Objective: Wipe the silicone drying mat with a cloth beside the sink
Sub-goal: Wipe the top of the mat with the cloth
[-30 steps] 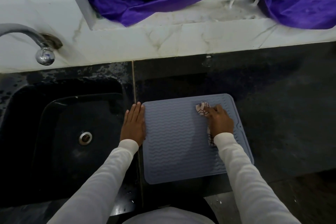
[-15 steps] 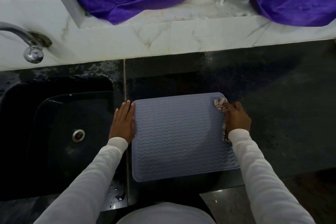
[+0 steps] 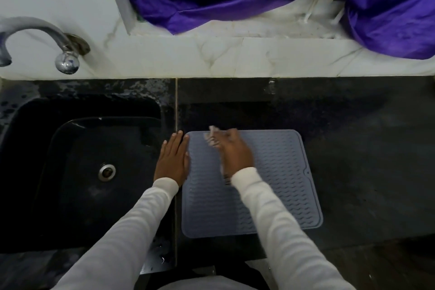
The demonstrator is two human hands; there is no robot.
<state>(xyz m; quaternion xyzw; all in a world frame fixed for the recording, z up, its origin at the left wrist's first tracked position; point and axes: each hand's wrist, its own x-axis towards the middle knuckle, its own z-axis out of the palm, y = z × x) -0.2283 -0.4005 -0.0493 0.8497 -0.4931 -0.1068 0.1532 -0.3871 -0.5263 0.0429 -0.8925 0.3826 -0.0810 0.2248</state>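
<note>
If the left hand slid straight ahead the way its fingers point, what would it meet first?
Nothing close, it seems. The left hand lies flat, fingers pointing away from the person, along the grey wavy silicone mat's left edge. Ahead lies bare black countertop, then the white marble backsplash; depth is uncertain.

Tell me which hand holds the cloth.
The right hand, on the mat, holds the patterned cloth. The left hand lies flat and empty at the mat's sink-side edge.
</note>
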